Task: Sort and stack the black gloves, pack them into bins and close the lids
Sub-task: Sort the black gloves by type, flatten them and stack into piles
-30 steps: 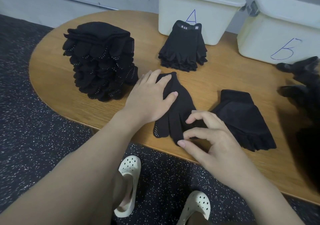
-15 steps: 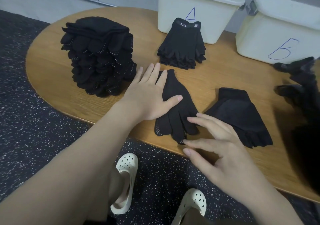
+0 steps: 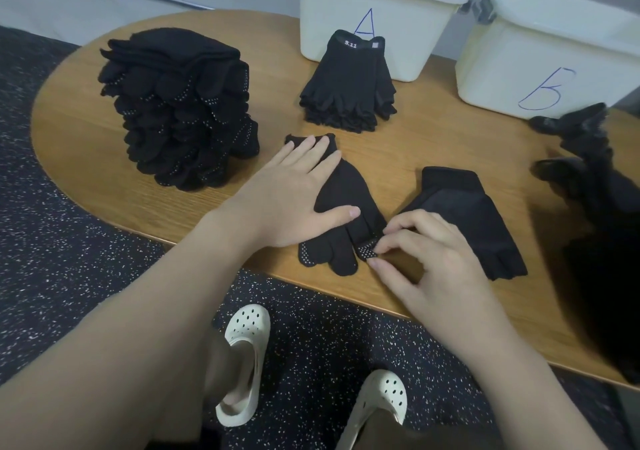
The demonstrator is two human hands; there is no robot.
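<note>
I see a rounded wooden table (image 3: 86,158) over a dark speckled floor (image 3: 69,276), a pale wall behind it.

My right hand (image 3: 426,262) has its fingertips (image 3: 379,249) curled and pinching one finger of the dotted glove (image 3: 343,214), turning that tip up so its white grip dots show. My left hand (image 3: 287,200) lies flat on the same glove with straight fingers, the thumb stretched across the palm area, pressing it onto the table. The glove lies near the table's front edge, cuff pointing to 11 o'clock and fingers to 5 o'clock.

Just beside my right hand, at 2 o'clock from it, lies a fingerless glove (image 3: 471,214) flat on the wood, apart from the dotted one. At 12 o'clock from the dotted glove sits a low stack of fingerless gloves (image 3: 349,82), its cuff end touching or nearly touching the white bin marked A (image 3: 381,16). At 10 o'clock stands a tall stack of dotted gloves (image 3: 180,110). The white bin marked B (image 3: 540,54) stands at 1 o'clock, beside bin A. A loose heap of black gloves (image 3: 588,179) fills the table's right end, at 3 o'clock.

Below the table edge I see two white perforated clogs (image 3: 242,363) on the person's feet.
</note>
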